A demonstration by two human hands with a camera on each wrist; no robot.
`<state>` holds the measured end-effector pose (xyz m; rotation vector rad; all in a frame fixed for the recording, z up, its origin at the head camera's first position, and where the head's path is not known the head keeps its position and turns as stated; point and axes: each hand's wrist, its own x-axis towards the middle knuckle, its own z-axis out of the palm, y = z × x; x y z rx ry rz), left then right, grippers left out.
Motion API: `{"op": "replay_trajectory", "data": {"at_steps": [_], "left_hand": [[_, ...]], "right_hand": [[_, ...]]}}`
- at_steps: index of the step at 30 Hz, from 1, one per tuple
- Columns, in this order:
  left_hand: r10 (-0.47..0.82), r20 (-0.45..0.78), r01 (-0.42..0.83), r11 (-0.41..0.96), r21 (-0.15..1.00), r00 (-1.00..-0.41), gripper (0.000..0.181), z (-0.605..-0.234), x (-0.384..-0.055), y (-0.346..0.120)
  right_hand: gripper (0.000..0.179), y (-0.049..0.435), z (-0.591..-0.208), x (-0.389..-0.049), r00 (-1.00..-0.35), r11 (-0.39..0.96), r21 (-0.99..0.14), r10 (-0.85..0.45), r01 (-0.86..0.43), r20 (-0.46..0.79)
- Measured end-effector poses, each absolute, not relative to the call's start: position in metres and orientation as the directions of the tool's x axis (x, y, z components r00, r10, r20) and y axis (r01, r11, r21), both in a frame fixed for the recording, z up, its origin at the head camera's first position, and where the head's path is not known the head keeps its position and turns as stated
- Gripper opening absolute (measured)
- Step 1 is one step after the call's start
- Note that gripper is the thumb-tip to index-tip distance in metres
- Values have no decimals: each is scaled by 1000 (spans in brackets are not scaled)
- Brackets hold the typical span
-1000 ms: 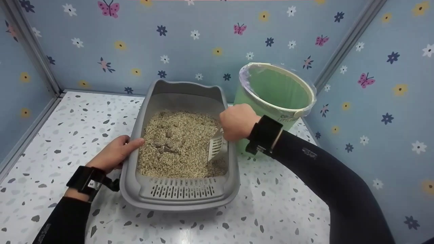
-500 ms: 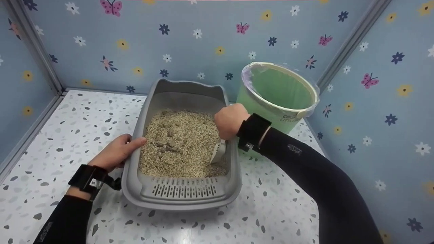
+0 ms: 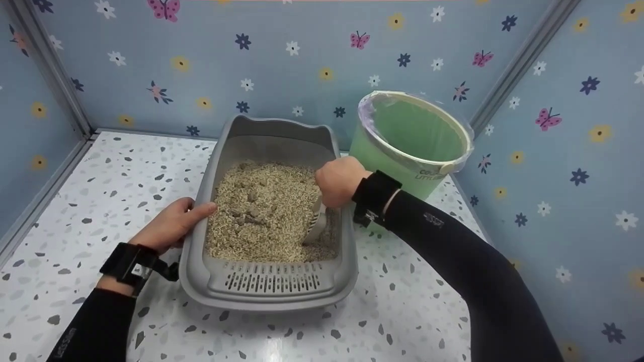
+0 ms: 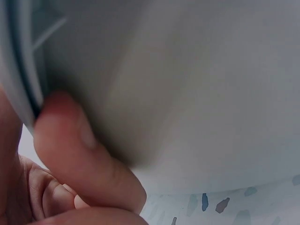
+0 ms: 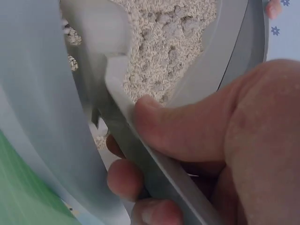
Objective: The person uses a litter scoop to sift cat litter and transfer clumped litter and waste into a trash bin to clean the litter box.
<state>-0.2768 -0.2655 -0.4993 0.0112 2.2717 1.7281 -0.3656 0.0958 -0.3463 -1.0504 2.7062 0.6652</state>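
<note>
A grey litter box (image 3: pixel 266 301) holds tan, grainy litter (image 3: pixel 276 221) with darker clumps (image 3: pixel 247 217) left of its middle. My left hand (image 3: pixel 168 223) grips the box's left rim, thumb on top; in the left wrist view its fingers (image 4: pixel 89 159) curl beneath the edge. Over the right side of the box, my right hand (image 3: pixel 339 181) holds a light grey slotted litter scoop (image 3: pixel 316 227) by its handle. The scoop is tilted, its lower end against the litter near the right wall. In the right wrist view, thumb and fingers wrap the scoop's handle (image 5: pixel 161 171).
A green bin (image 3: pixel 417 171) with a clear liner stands behind and right of the box, close to my right wrist. Flower-patterned panels (image 3: pixel 282 65) enclose the back and sides. The speckled white tabletop (image 3: pixel 402 311) lies beneath everything.
My right hand has shifted slightly left, and the scoop has turned more edge-on, its lower end now down at the litter. The left hand keeps its grip on the rim.
</note>
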Motion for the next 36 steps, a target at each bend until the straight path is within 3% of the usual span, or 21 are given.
{"op": "replay_trajectory", "data": {"at_steps": [22, 31, 36], "left_hand": [[179, -221, -162, 294, 942, -959, 67, -499, -277, -268], [178, -205, -148, 286, 947, -962, 68, -497, -276, -266], [177, -213, -156, 286, 945, -961, 69, -498, -276, -264]], "right_hand": [[42, 99, -366, -367, -727, 704, 188, -648, -685, -226], [24, 95, -373, -366, -718, 709, 134, -658, -693, -229], [23, 91, -383, -364, -711, 714, 89, -662, -695, -238]]}}
